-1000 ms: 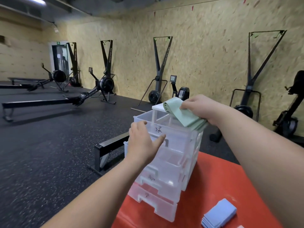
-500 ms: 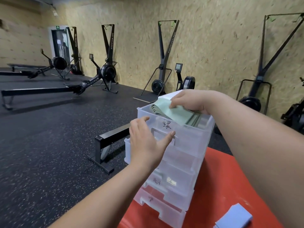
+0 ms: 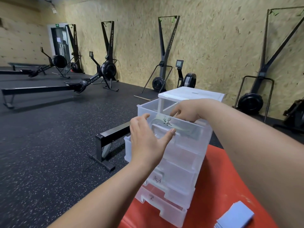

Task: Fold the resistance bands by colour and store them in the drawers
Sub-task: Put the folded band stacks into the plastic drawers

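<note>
From the head camera, a clear plastic drawer unit (image 3: 192, 94) stands near the left edge of a red surface (image 3: 230, 178). Its top drawer (image 3: 195, 145) is pulled out toward the person and has a character written by hand on its front. A folded green band (image 3: 185, 129) lies inside this top drawer and shows through the clear front wall.

The right hand (image 3: 185, 112) reaches over the rim into the drawer with its fingers bent down onto the band. The fingertips are hidden behind the wall, so I cannot tell whether they pinch the band or only rest on it. The left hand (image 3: 146, 142) is spread flat against the drawer front, with its thumb on the handle and its fingers up near the left corner of the rim.

A stack of folded blue bands (image 3: 235, 216) lies on the red surface at lower right, well apart from the drawers. A black rail (image 3: 113, 134) sits on the dark floor just behind the unit, and rowing machines (image 3: 107, 69) stand along the chipboard wall (image 3: 213, 38)
</note>
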